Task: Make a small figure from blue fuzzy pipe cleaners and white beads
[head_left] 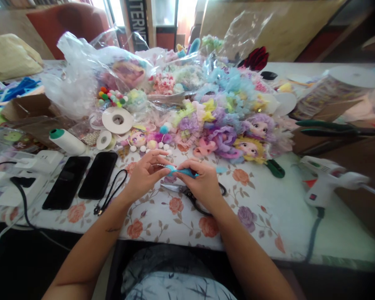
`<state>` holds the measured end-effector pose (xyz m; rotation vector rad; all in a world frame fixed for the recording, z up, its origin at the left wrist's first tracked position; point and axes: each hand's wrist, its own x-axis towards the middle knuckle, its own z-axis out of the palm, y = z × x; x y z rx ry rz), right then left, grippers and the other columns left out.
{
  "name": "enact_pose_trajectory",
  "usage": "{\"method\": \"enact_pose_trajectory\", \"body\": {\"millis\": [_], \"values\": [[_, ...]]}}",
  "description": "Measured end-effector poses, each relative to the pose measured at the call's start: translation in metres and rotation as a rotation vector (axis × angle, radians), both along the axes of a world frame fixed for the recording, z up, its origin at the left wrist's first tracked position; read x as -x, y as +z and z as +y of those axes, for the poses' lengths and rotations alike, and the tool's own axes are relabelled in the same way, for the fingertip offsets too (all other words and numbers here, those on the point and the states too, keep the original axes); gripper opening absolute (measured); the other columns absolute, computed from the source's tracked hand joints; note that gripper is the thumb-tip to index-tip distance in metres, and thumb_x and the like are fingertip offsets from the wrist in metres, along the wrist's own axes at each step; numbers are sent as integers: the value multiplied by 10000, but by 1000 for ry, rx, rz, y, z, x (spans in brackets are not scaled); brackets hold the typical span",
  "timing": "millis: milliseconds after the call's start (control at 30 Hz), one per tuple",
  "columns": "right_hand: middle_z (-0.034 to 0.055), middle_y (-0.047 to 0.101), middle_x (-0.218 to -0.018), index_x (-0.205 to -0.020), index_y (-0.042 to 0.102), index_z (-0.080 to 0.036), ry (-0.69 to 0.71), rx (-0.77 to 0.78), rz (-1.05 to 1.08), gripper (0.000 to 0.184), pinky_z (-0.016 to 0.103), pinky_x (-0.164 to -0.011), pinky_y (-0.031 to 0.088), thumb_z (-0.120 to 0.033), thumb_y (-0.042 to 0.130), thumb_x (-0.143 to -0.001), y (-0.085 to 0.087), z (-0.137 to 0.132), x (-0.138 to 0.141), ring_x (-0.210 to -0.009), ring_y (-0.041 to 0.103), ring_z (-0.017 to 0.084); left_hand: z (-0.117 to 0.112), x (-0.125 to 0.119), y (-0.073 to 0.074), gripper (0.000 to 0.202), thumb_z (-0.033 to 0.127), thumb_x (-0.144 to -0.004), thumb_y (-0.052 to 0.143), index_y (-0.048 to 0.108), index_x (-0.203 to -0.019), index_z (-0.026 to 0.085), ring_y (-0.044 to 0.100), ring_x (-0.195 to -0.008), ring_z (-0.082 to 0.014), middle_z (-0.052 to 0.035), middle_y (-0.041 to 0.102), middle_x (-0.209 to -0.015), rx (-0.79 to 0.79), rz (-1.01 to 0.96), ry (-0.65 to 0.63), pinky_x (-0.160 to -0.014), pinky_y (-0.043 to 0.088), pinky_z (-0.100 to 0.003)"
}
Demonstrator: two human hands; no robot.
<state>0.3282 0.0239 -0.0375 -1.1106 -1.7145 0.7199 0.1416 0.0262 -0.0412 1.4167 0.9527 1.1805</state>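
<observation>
My left hand (148, 173) pinches one end of a small light-blue piece (171, 168), too small to make out its kind. A short string of white beads (158, 166) runs between its fingers. My right hand (203, 179) has its fingers closed on a darker blue strip (187, 171) that meets the light-blue piece. Both hands are close together, just above the flowered tablecloth (175, 225). Black-handled scissors (190, 196) lie under my right hand, partly hidden, blades pointing left.
Two dark phones (97, 177) and a black wrist strap (112, 193) lie left. Ribbon spools (125, 121), a thread cone (67, 141), doll-face pieces (249, 148) and bagged fluffy flowers (187, 75) crowd the back. A glue gun (325, 181) and green-handled pliers (331, 129) are right.
</observation>
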Motion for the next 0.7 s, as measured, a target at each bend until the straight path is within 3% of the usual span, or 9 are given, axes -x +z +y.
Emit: {"method": "enact_pose_trajectory", "body": {"millis": [400,567,700], "values": [[4,686,-733,-739,705,-205,-3,57,47,139,275,-614,413,-318,779,-771,-2,1,1,-655,564,147,1,0,3,379,256,-746,802,629,-1078,194,699,-752,-155,-41,755,-891,103,-84,-12,-651,542,-241],[15,728,-803,-884,741,-212,63,273,147,178,279,-604,449,-322,777,-749,2,0,3,-658,599,157,4,0,-2,403,256,-692,838,672,-1053,190,686,-729,-159,-10,725,-776,159,-165,38,-692,546,-268],[10,720,-718,-894,742,-188,154,444,285,210,270,-571,472,-335,760,-746,2,2,4,-620,621,156,4,-2,-5,282,255,-672,847,721,-916,188,653,-709,-133,5,695,-751,167,-182,83,-677,524,-248]]}}
